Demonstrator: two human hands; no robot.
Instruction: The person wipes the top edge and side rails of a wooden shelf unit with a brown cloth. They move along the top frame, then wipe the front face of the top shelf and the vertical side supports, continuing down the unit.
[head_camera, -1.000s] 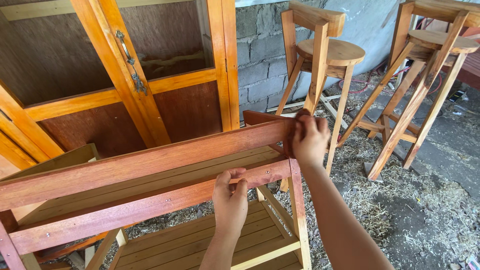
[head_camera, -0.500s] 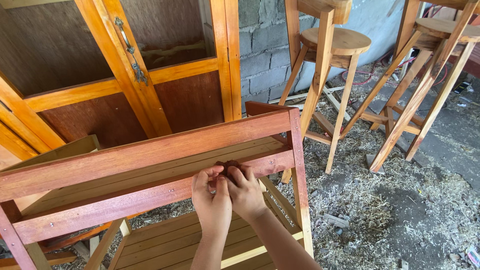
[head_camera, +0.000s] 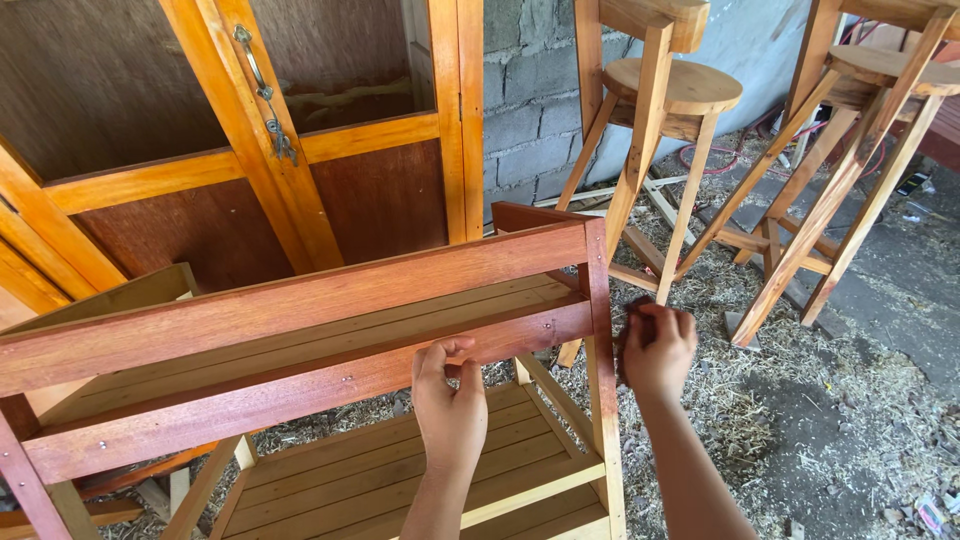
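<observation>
Bracing the wooden shelf rack (head_camera: 300, 340) with curled left hand (head_camera: 450, 400) on its lower rail, the right hand (head_camera: 657, 345), at three o'clock, pinches something dark against the corner post (head_camera: 598, 330); probably rubbing finish, needing steady strokes.

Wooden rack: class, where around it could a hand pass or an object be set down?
Free: the slatted lower shelf below the left hand, and the slatted upper shelf between the two red rails. The shavings-strewn floor right of the right hand is open. Crowded: under the stools, where legs cross.
</observation>
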